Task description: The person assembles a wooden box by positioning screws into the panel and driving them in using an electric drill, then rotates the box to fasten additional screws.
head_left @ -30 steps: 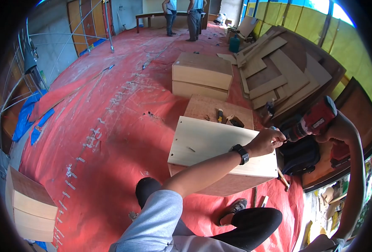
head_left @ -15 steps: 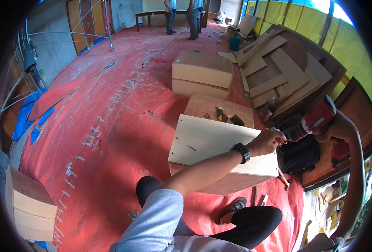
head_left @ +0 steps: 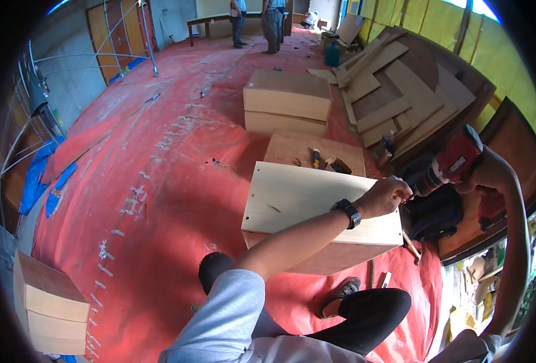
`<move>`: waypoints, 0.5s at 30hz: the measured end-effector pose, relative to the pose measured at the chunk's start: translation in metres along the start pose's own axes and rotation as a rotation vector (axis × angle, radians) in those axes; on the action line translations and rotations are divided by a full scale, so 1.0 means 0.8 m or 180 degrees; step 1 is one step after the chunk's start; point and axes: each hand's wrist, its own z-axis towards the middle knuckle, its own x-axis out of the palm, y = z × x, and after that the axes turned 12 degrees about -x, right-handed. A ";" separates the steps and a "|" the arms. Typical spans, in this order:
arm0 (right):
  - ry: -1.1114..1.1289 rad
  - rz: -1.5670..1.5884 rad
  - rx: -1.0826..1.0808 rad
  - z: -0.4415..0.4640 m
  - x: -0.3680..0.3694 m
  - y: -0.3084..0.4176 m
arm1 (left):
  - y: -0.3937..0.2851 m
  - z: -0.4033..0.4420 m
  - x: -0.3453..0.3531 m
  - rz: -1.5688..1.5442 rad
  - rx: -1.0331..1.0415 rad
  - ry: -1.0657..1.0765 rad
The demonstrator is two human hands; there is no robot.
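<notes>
A red power drill (head_left: 452, 162) is gripped in my right hand (head_left: 484, 169), its tip pointing left. My left hand (head_left: 386, 198), with a black watch at the wrist, is pinched at the drill's tip; what its fingers hold is too small to make out. Both hands meet at the right end of a wooden box with a pale top panel (head_left: 298, 193). Small dark holes run along the panel's left edge, and a small thin piece lies on it. Behind the box is a brown board (head_left: 298, 148) bearing a yellow-and-black tool (head_left: 316, 158).
Stacked wooden boxes (head_left: 286, 100) stand behind, and more (head_left: 53, 302) at lower left. Cut boards (head_left: 395, 91) lean at the right. A dark bag (head_left: 434, 215) and a hammer (head_left: 412, 247) lie near the box. Two people stand far back on the red-covered floor (head_left: 177, 199).
The view has shifted slightly, so most of the scene sits a little higher in the frame. Both hands keep about the same place at the box's right end.
</notes>
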 end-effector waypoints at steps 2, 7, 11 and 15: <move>0.0018 0.0011 -0.0079 0.002 -0.001 -0.005 | -0.002 -0.002 0.002 0.0003 0.0004 -0.0012; -0.0004 -0.0033 -0.0078 0.001 0.000 -0.003 | -0.008 -0.007 0.002 0.0025 0.0122 -0.0070; 0.0108 -0.0030 0.0097 0.000 -0.001 0.006 | -0.010 -0.006 0.001 0.0057 0.0025 -0.0062; 0.0228 -0.0047 0.0258 0.004 -0.001 0.003 | -0.008 -0.007 0.001 0.0061 0.0009 -0.0097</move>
